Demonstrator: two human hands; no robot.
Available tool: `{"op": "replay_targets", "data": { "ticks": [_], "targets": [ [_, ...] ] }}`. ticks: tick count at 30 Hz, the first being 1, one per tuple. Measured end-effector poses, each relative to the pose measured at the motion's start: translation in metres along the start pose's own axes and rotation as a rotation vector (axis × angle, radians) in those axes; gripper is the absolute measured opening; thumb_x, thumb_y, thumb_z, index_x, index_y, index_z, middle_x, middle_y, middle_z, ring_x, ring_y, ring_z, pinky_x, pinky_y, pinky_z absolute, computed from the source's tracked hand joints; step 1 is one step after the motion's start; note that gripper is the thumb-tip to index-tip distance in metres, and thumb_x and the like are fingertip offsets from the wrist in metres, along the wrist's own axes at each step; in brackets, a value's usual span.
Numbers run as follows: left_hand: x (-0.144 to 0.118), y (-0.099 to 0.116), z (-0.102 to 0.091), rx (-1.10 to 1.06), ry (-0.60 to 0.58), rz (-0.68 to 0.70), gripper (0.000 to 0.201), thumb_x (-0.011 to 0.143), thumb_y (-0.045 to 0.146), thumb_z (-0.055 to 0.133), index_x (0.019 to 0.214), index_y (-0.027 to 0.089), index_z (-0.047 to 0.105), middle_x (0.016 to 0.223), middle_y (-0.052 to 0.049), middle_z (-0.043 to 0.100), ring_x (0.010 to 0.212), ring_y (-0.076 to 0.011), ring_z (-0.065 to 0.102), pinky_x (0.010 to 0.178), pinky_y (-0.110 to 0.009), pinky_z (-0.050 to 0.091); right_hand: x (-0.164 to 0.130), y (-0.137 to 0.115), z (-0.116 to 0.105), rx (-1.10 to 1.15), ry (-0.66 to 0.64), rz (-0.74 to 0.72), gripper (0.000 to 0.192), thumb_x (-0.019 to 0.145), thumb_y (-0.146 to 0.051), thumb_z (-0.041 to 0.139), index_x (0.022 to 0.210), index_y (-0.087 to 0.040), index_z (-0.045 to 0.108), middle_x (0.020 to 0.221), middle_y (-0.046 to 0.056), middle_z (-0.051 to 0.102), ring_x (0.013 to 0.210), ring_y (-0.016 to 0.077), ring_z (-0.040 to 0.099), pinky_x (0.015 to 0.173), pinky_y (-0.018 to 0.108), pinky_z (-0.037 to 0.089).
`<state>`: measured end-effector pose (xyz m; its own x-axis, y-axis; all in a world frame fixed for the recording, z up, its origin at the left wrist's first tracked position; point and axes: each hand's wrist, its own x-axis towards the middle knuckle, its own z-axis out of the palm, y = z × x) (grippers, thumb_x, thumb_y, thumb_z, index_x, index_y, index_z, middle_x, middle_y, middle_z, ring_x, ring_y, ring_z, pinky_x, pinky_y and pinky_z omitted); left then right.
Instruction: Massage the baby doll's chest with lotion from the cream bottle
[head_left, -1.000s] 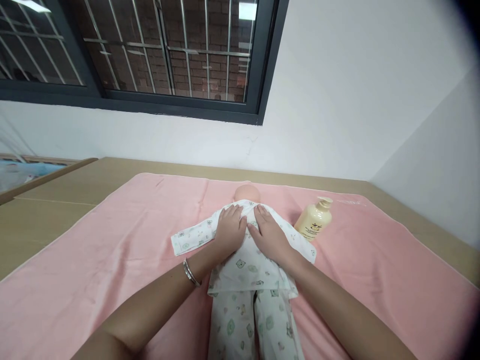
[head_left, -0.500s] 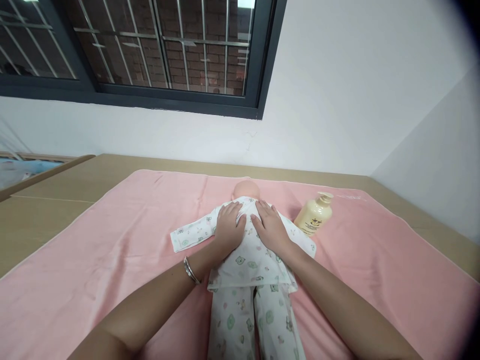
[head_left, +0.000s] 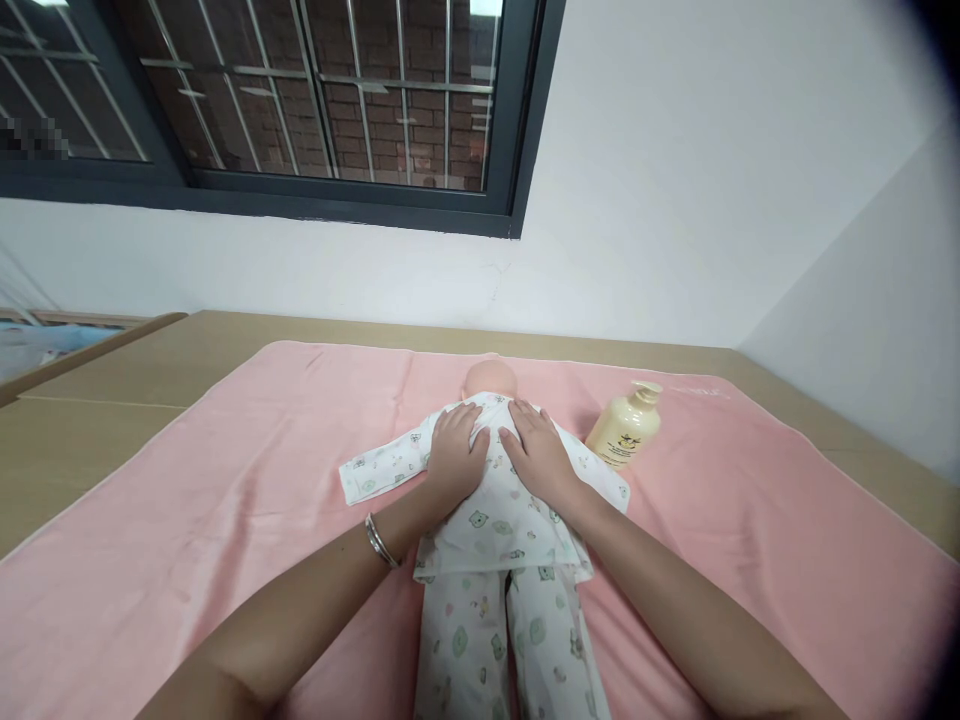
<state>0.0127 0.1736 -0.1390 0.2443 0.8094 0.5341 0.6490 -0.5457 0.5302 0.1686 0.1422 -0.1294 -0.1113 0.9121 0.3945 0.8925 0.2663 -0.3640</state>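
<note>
A baby doll (head_left: 491,379) lies face down on a pink cloth (head_left: 300,450), its bald head pointing away from me. It wears a white printed top (head_left: 499,530) and matching trousers (head_left: 465,640). My left hand (head_left: 457,455) rests flat on the left side of the doll's upper back, fingers stretched forward. On the right side of the upper back lies my right hand (head_left: 538,450), also flat, with the thumbs of both hands pointing towards each other. Neither hand grips anything. Both sleeves of the top spread out sideways.
A cream pump bottle (head_left: 626,425) stands on the cloth just beyond the doll's right sleeve. The cloth covers a wooden surface (head_left: 120,370) that meets a white wall (head_left: 637,200). A dark-framed window (head_left: 352,200) with bars is above.
Both hands keep their places on the doll's back. The whole view has shifted very slightly; nothing else has visibly moved.
</note>
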Motion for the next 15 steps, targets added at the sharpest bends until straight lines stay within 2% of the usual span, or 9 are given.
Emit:
{"op": "replay_targets", "data": {
  "ticks": [15],
  "targets": [
    [0.0002,-0.0012,0.0003,0.005,0.014,0.014,0.035,0.090,0.026,0.040,0.120,0.019,0.057,0.128,-0.007,0.059,0.124,-0.0238,0.048,0.111,-0.048,0.031,-0.0004,0.0005,0.0001,0.012,0.025,-0.010,0.056,0.098,-0.043,0.025,0.141,-0.010,0.037,0.145,0.015,0.040,0.137,0.0238,0.030,0.114,0.047,0.018]
  ]
}}
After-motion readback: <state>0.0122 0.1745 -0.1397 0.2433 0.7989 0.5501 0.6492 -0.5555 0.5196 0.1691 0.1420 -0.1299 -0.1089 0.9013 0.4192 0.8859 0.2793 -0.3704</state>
